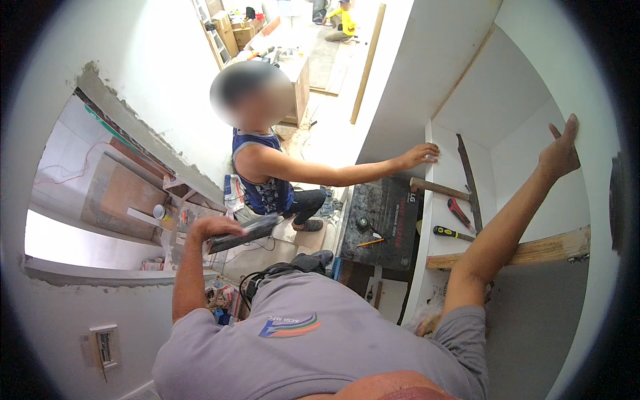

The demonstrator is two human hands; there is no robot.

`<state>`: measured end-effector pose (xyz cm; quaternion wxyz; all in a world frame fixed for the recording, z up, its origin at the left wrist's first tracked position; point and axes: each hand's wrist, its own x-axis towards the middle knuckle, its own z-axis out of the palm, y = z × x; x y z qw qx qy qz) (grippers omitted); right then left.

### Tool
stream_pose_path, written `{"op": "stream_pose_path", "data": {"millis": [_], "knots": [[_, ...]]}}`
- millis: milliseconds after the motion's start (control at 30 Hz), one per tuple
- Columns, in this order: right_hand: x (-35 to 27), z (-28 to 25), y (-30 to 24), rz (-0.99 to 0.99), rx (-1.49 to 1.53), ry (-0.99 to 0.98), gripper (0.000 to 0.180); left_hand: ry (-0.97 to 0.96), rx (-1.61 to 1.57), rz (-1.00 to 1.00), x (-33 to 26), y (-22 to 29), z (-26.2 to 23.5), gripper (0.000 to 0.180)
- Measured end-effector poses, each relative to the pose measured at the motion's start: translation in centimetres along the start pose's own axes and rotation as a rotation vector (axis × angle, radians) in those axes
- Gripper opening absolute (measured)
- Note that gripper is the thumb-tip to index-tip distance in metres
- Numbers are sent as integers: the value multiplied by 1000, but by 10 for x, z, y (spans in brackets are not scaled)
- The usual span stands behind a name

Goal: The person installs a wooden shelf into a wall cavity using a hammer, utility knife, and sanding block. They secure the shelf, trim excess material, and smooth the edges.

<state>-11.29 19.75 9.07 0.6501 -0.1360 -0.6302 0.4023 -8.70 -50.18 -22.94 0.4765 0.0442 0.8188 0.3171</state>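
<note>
Right hand (559, 152), fingers spread, braced the white cabinet panel (533, 167) at right; left hand (212, 228) gripped a dark power tool (245, 233) at centre-left, held ready.

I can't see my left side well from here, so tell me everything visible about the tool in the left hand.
The tool is a long, dark grey, boxy bar, seemingly metal and plastic, possibly a nail gun; its exact kind is unclear. The left hand grips its near end from above, fingers wrapped round it. It lies roughly level, tilted slightly up toward the right, its far end near the knee of the seated person. Nothing else visibly touches it.
</note>
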Motion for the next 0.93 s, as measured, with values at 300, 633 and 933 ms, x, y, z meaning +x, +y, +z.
{"op": "stream_pose_path", "data": {"millis": [300,633,933], "knots": [[-7,7,-7,31,-36,-25,57,148,-434,-625,53,-214,112,70],[56,-15,79,-298,-248,-143,55,-10,-659,-705,94,-279,224,84],[65,-7,81,-226,40,-65,45,24,-564,-670,91,-196,170,86]]}}
